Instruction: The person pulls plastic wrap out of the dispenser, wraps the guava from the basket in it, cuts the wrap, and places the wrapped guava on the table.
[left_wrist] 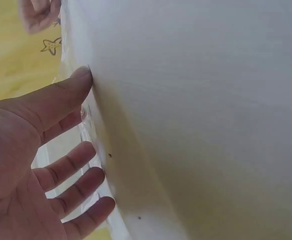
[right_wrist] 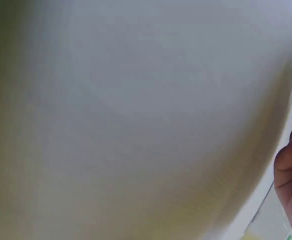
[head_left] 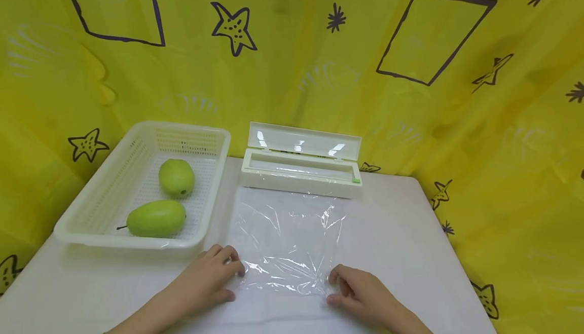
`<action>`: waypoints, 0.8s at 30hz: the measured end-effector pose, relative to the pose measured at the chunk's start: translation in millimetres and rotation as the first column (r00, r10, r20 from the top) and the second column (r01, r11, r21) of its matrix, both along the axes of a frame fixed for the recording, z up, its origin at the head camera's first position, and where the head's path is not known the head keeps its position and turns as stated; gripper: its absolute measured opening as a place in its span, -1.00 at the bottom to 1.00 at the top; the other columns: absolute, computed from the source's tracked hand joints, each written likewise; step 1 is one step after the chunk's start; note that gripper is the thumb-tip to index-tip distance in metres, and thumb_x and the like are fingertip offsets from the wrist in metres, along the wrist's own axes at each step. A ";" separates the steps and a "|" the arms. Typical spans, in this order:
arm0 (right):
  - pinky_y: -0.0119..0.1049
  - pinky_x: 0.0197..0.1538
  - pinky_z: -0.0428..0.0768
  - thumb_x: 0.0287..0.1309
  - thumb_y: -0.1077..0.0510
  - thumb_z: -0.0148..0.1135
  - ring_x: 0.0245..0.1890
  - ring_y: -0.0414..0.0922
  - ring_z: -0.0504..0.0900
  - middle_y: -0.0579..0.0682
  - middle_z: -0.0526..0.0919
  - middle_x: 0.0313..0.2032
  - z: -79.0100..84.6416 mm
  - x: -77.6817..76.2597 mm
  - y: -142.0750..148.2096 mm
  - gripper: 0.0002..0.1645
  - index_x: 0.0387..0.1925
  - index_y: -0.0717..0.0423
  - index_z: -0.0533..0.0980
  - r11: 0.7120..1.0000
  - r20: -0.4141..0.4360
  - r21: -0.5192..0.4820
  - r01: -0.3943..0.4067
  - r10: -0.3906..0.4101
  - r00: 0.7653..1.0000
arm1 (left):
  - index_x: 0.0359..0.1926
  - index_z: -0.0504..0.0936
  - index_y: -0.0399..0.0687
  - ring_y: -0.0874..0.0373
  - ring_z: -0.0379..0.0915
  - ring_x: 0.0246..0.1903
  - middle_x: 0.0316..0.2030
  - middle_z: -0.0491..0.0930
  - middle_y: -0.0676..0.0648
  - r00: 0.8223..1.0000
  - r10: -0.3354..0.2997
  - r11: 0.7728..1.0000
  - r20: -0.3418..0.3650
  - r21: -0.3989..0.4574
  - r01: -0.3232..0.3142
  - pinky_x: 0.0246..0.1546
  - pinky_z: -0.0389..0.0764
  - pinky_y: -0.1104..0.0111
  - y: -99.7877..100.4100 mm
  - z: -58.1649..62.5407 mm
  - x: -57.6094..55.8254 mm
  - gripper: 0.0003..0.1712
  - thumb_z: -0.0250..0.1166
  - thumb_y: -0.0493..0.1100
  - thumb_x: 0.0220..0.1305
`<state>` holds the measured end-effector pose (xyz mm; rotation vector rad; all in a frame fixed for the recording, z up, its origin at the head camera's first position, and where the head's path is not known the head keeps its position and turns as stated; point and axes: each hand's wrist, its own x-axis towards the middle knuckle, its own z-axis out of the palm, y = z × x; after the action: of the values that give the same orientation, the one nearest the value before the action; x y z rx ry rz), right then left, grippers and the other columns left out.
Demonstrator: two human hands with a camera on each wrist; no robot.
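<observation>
A clear sheet of plastic wrap lies creased over the white table, reaching forward to the white wrap dispenser. My left hand rests at the sheet's near left edge, fingers loosely bent and thumb apart. In the left wrist view the left fingers spread beside the table with nothing between them. At the near right corner is my right hand, its fingertips right at the film and a gap between thumb and forefinger. Only part of the right hand shows in the right wrist view.
To the left stands a white plastic basket holding a round green fruit and a longer green fruit with a stem. The dispenser's lid is raised, leaning back by the yellow patterned curtain.
</observation>
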<state>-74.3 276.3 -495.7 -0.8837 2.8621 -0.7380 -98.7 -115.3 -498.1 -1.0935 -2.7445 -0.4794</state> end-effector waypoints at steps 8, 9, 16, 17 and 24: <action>-0.71 -0.32 0.29 0.08 -0.02 0.45 -0.42 -0.52 0.32 -0.48 0.38 -0.40 -5.2 4.9 -10.3 -0.74 -0.35 -0.31 0.46 0.991 -0.214 0.060 -0.117 0.127 0.968 | -0.51 0.43 0.25 0.20 0.33 -0.17 -0.15 0.45 0.20 1.000 -0.023 1.000 -0.010 -0.002 0.023 -0.19 0.47 0.30 -9.8 2.8 -0.7 -0.56 0.59 0.07 -0.26; -0.73 -0.33 0.28 0.06 0.04 0.45 -0.43 -0.52 0.32 -0.48 0.38 -0.41 -4.9 4.4 -10.6 -0.73 -0.37 -0.31 0.46 0.990 -0.245 0.063 -0.122 0.134 0.960 | -0.52 0.44 0.26 0.20 0.34 -0.17 -0.14 0.46 0.19 1.000 -0.027 1.000 -0.011 0.001 0.027 -0.21 0.47 0.30 -10.2 3.1 -0.7 -0.58 0.59 0.07 -0.25; -0.71 -0.42 0.21 -0.16 0.20 0.46 -0.54 -0.47 0.22 -0.41 0.35 -0.53 4.8 4.6 -2.9 -0.68 -0.47 -0.21 0.47 0.969 -0.420 0.157 -0.192 0.242 0.875 | -0.52 0.48 0.28 0.18 0.39 -0.16 -0.10 0.52 0.15 0.999 -0.043 0.999 -0.008 0.003 0.043 -0.27 0.47 0.32 -10.9 3.1 0.6 -0.63 0.58 0.06 -0.21; -0.71 -0.41 0.21 -0.15 0.20 0.47 -0.54 -0.45 0.22 -0.40 0.34 -0.54 6.3 5.2 -2.0 -0.69 -0.47 -0.20 0.48 0.961 -0.411 0.177 -0.214 0.269 0.871 | -0.52 0.48 0.28 0.18 0.39 -0.16 -0.11 0.53 0.15 0.999 -0.047 0.999 -0.013 0.006 0.047 -0.28 0.47 0.32 -11.1 2.7 0.7 -0.63 0.58 0.05 -0.21; -0.70 -0.39 0.29 -0.09 0.24 0.39 -0.53 -0.44 0.27 -0.41 0.38 -0.52 15.3 6.1 -1.9 -0.73 -0.45 -0.22 0.53 0.942 -0.245 0.231 -0.245 0.300 0.922 | -0.45 0.55 0.31 0.15 0.42 -0.17 -0.08 0.54 0.11 0.990 -0.106 0.990 -0.088 0.086 0.114 -0.25 0.52 0.29 -11.6 0.0 2.1 -0.65 0.59 0.01 -0.23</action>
<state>-68.2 274.5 -480.4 -1.4173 2.8769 -0.3166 -96.5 -126.9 -498.2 -1.2182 -2.5740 -0.5535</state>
